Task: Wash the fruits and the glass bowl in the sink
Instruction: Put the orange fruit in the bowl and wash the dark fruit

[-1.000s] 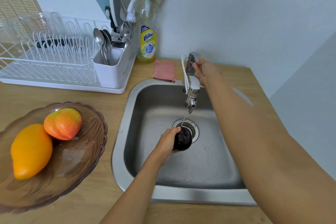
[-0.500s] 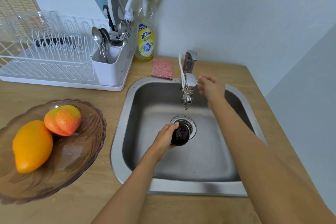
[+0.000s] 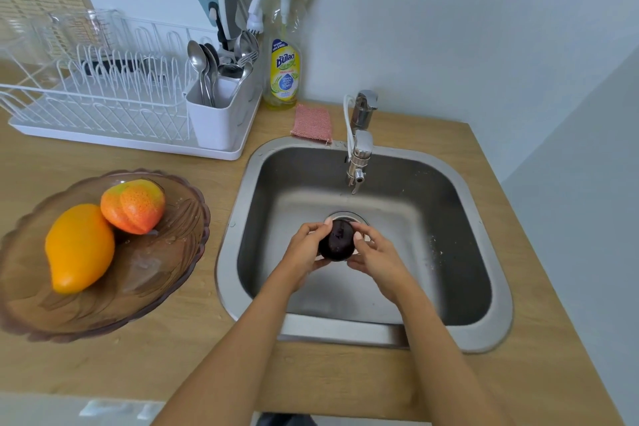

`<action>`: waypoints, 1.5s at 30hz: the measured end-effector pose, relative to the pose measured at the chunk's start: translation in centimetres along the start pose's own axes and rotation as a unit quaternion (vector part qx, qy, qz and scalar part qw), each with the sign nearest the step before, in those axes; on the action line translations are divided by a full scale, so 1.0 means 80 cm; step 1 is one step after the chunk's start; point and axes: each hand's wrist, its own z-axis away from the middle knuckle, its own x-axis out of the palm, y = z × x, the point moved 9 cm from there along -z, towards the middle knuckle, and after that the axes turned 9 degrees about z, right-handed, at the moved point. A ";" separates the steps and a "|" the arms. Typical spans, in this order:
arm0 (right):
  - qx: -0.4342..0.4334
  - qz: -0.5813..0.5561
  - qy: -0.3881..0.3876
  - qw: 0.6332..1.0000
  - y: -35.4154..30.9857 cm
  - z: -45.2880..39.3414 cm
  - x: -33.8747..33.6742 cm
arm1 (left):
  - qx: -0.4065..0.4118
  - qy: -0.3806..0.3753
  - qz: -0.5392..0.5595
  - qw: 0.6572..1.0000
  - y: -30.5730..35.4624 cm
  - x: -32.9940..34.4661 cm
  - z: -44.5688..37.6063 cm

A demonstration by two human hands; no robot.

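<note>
Both hands cup the dark fruit over the drain: left hand at nine o'clock, right hand at three, fingers wrapped around it.

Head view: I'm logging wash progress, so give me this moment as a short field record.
held item: dark round fruit
hands: left hand and right hand both grip it
location: over the sink drain
tap: no stream visible
glass bowl: on counter, holding yellow mango and orange-red fruit
</note>
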 end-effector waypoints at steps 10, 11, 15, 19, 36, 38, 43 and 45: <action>0.012 -0.076 0.000 0.997 0.016 0.022 0.010 | 0.017 -0.014 -0.105 0.994 0.009 -0.009 0.044; 0.014 -0.079 -0.001 0.997 0.014 0.025 0.012 | 0.020 -0.012 -0.099 0.995 0.012 -0.009 0.049; 0.028 -0.057 0.010 0.998 -0.001 0.041 0.015 | 0.042 -0.002 -0.096 0.994 0.025 -0.016 0.073; 0.024 -0.029 0.026 0.999 -0.024 0.050 0.018 | 0.093 0.011 -0.133 0.987 0.049 -0.031 0.097; -0.163 0.043 -0.048 0.985 -0.190 0.098 0.171 | 0.307 0.177 -0.264 0.897 0.204 -0.161 0.231; -0.175 0.097 -0.050 0.979 -0.199 0.097 0.197 | 0.309 0.209 -0.258 0.891 0.204 -0.187 0.244; -0.165 0.188 -0.057 0.967 -0.198 0.088 0.245 | 0.281 0.273 -0.250 0.886 0.190 -0.237 0.262; -0.162 0.202 -0.060 0.964 -0.202 0.094 0.259 | 0.266 0.296 -0.239 0.886 0.181 -0.253 0.267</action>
